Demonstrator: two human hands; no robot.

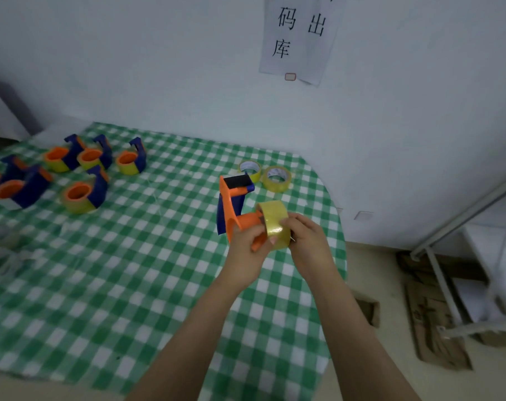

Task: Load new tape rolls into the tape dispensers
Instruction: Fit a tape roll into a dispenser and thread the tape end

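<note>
The left hand [247,247] grips the orange dispenser [236,209], fingers wrapped around its hub. The right hand [302,241] pinches the yellow tape roll [273,224] just right of it — the hole faces left, half onto the hub.

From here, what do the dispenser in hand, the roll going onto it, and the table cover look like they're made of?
Dispenser: looks like moulded plastic, matte orange and blue, with flat uniform colour and crisp edges.
Tape roll: apparently glossy yellowish film, with sheen on its outer wrap; its core isn't visible.
Table cover: green-and-white check, probably woven cloth or thin vinyl; it lies flat with faint creases, too blurred to settle.
</note>
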